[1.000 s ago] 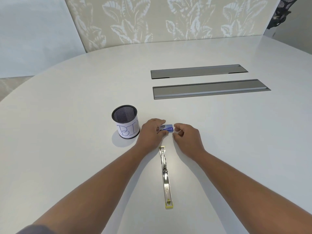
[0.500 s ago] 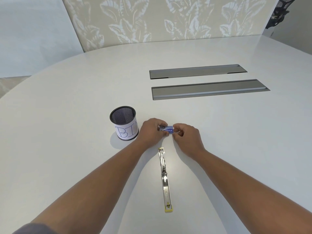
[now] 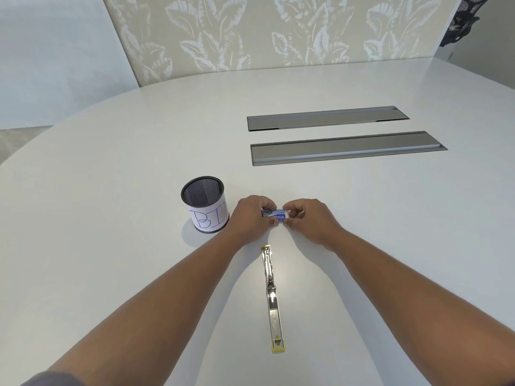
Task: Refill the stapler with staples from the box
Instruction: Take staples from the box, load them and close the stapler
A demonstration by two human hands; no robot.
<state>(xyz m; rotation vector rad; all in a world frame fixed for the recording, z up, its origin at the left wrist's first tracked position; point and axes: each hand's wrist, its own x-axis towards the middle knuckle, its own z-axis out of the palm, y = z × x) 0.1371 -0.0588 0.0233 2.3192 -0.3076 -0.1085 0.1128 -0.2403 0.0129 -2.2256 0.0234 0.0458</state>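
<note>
A small blue staple box (image 3: 276, 214) is held between both hands just above the white table. My left hand (image 3: 250, 218) grips its left end and my right hand (image 3: 309, 218) pinches its right end with fingertips. The stapler (image 3: 271, 298), silver with yellow ends, lies flipped fully open in a straight line on the table, just nearer to me than the hands. Neither hand touches it. I cannot tell whether the box is open.
A black mesh cup (image 3: 204, 203) with a paper label reading "BIN" stands left of my left hand. Two long grey cable hatches (image 3: 345, 150) are set into the table (image 3: 111, 190) farther back. A patterned wall panel rises behind the table.
Both hands have closed in on the staple box and tilted it slightly; my right fingers now pinch its right end. The stapler has not moved.
</note>
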